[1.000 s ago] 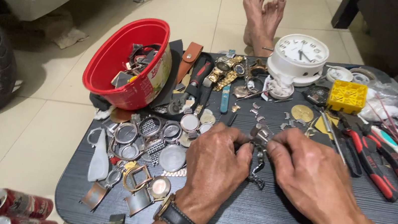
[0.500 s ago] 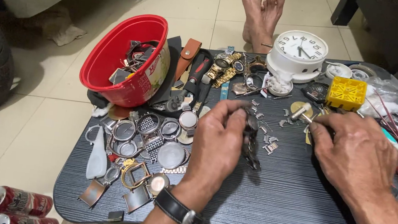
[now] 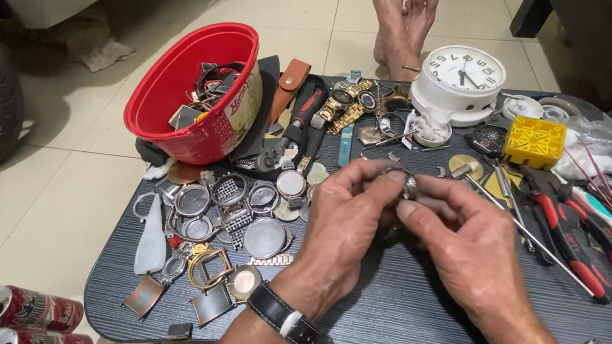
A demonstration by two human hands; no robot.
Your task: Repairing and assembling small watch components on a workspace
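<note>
left hand (image 3: 346, 224) and right hand (image 3: 468, 246) pinch one small metal watch part (image 3: 409, 186) together, raised above dark tabletop (image 3: 397, 315) | progress: part picked and in hand; loose watch cases (image 3: 239, 210) lie unsorted beside red bowl (image 3: 191, 96)

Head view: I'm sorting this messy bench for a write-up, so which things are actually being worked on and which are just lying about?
In hand:
- left hand
- right hand
- small metal watch part, pinched between both hands

Lying about:
- red bowl of parts
- white clock
- yellow block
- red-handled pliers
- watch cases
- cans
</note>
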